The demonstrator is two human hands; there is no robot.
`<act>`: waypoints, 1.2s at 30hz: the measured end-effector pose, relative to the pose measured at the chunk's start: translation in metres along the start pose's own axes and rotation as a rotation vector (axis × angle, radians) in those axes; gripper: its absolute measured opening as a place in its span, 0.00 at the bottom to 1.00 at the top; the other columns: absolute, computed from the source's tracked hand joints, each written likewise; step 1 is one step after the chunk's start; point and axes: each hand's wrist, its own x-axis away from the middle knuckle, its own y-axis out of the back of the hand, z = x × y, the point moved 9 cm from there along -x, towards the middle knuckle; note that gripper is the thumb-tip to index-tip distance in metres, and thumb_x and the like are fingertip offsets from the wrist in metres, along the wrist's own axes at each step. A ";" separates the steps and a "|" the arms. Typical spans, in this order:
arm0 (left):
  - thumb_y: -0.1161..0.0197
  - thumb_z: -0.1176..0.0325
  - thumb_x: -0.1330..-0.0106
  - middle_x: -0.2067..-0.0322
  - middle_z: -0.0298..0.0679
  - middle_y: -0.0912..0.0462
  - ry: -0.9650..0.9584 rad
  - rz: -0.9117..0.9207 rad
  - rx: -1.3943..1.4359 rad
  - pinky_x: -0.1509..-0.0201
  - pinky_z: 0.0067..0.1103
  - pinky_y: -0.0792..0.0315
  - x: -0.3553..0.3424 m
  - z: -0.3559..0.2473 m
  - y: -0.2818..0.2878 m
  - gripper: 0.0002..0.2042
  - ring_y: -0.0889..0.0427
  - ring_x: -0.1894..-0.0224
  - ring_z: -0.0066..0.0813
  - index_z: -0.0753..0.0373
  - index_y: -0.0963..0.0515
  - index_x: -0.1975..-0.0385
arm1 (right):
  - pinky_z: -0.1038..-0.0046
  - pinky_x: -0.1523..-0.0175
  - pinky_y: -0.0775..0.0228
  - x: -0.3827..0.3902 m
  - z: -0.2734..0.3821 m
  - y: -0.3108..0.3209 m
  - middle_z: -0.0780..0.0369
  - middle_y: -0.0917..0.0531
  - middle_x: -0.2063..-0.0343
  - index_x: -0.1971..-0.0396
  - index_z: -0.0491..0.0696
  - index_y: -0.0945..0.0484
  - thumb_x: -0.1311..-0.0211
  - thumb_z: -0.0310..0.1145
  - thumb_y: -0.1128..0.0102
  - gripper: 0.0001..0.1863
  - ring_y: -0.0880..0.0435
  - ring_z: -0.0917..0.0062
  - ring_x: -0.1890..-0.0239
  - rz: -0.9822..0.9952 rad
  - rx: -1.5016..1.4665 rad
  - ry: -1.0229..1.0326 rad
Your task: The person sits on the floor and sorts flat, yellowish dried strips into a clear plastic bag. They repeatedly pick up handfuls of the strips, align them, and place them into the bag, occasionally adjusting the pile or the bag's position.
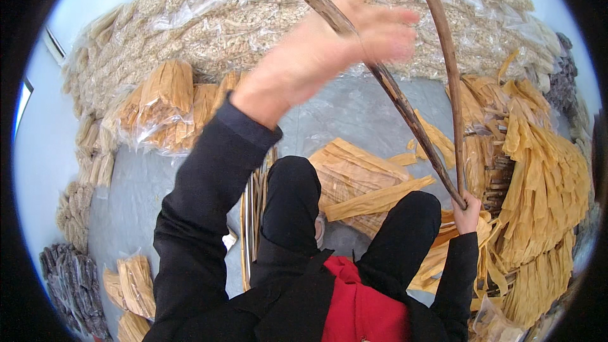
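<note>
Left hand [329, 57] raised, fingers spread, grip released; right hand [467, 212] clenched on cane.
Item one: clear-bagged heap of pale woven cord [253, 25], beyond the raised hand. Item two: stacked yellow strip bundles [544, 177], just right of the right grip. Item three: two long brown canes [405, 111], meeting at the right grip and rising past the open left palm. Item four: flat strip bundle [361, 177] on the floor between the knees.

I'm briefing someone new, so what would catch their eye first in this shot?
First, the raised left hand, fingers spread against a long bent brown cane at top centre. The right hand grips two canes where they meet, lower right, beside a heap of pale yellow strips. Bagged woven material fills the background.
</note>
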 end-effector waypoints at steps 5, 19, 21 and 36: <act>0.27 0.60 0.58 0.43 0.58 0.41 0.204 0.181 -0.207 0.40 0.31 0.40 0.027 0.106 -0.081 0.50 0.39 0.40 0.44 0.69 0.54 0.39 | 0.72 0.78 0.45 0.001 -0.008 0.006 0.55 0.42 0.87 0.80 0.40 0.28 0.50 0.29 0.41 0.09 0.45 0.67 0.84 -0.033 -0.014 0.044; 0.50 0.69 0.46 0.58 0.52 0.27 -0.429 0.400 -1.984 0.35 0.39 0.53 0.050 0.128 -0.223 0.12 0.30 0.50 0.39 0.70 0.27 0.67 | 0.76 0.76 0.45 0.018 -0.028 -0.004 0.56 0.33 0.88 0.82 0.38 0.26 0.60 0.22 0.42 0.04 0.37 0.75 0.84 -0.109 -0.071 0.118; 0.47 0.68 0.47 0.64 0.49 0.25 -0.366 0.549 -1.929 0.45 0.41 0.43 0.052 0.145 -0.228 0.11 0.28 0.56 0.45 0.68 0.24 0.69 | 0.75 0.78 0.45 0.020 -0.024 -0.008 0.56 0.31 0.88 0.84 0.38 0.28 0.62 0.22 0.41 0.05 0.34 0.73 0.83 -0.028 -0.079 -0.030; 0.46 0.72 0.49 0.82 0.36 0.30 -0.319 0.580 -1.677 0.68 0.29 0.36 0.058 0.153 -0.239 0.03 0.28 0.75 0.31 0.62 0.26 0.80 | 0.56 0.35 0.60 0.160 -0.079 -0.003 0.44 0.48 0.40 0.40 0.36 0.53 0.65 0.49 0.27 0.58 0.50 0.52 0.37 -0.800 0.478 -0.408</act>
